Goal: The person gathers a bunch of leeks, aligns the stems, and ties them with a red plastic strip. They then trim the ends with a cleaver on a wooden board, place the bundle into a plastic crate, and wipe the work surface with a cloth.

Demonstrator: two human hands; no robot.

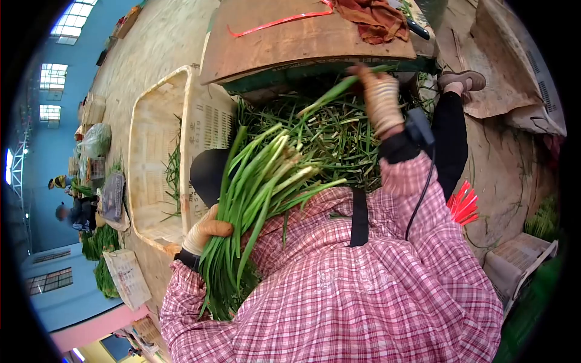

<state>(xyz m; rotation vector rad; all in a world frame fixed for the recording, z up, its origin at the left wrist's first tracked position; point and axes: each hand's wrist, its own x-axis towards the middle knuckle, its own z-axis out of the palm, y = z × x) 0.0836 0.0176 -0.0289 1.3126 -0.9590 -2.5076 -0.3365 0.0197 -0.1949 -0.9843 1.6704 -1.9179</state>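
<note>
My left hand (209, 232), in a pale glove with the fingertips bare, is closed around a thick bunch of garlic chives (257, 181). Their pale stem ends point up and to the right over my lap, and the leaves hang down past my wrist. Raised at the far side of the cuttings, my right hand (380, 100) has its fingers closed on a few chive stalks (331, 98). Its fingertips are slightly blurred. Below it lies a heap of loose chive leaves and trimmings (339, 142), between my knees.
A white plastic crate (158, 145) with some leaves inside stands at my left. Ahead is a wooden board (272, 42) with a red strip (278, 25), a brown cloth (378, 21) and a black-handled tool (417, 29). Red strips (463, 204) hang at my right side.
</note>
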